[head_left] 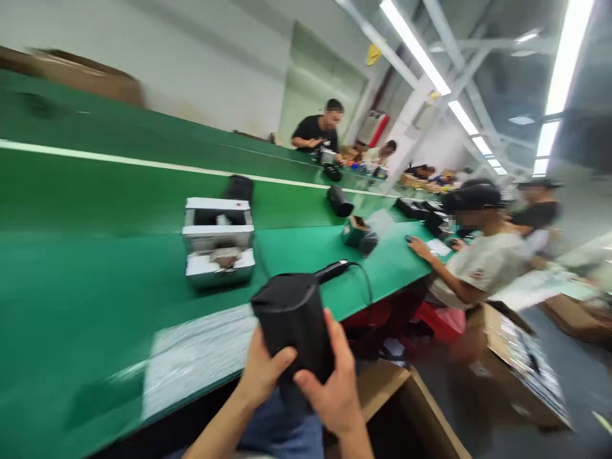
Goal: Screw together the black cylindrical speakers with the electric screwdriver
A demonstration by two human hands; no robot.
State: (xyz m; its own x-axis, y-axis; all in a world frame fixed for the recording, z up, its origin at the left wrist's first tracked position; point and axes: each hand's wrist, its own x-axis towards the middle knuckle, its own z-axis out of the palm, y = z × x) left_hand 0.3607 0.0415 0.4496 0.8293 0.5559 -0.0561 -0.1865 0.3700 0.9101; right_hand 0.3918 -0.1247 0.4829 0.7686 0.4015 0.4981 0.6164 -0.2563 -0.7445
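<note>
Black pouch [292, 325], matte and boxy with a stitched rim around its top, sits upright between both hands just off the near edge of the green table [95, 268]. No brand, label or lettering can be read on it; the picture is smeared by motion. The left hand [261, 376] wraps its lower left side, thumb pressed across the front and the other fingers hidden behind. The right hand [332, 382] grips the lower right side, thumb bent onto the front, fingers curled up along the edge. Both hands are closed firmly on it.

Beyond the pouch a black corded tool [332, 271] lies on the table, its cable looping toward the edge. Left of that stands an open metal case [218, 242], silvery, with dark contents; any marking on it is too blurred to read. A pale sheet [201, 354] lies flat by the table edge. Further along rest a black cylinder [339, 201] and a small teal box [354, 231]. A seated person in a cap [478, 255] reaches onto the table at the right; other workers sit further back. An open cardboard box [411, 408] stands on the floor beneath the hands.
</note>
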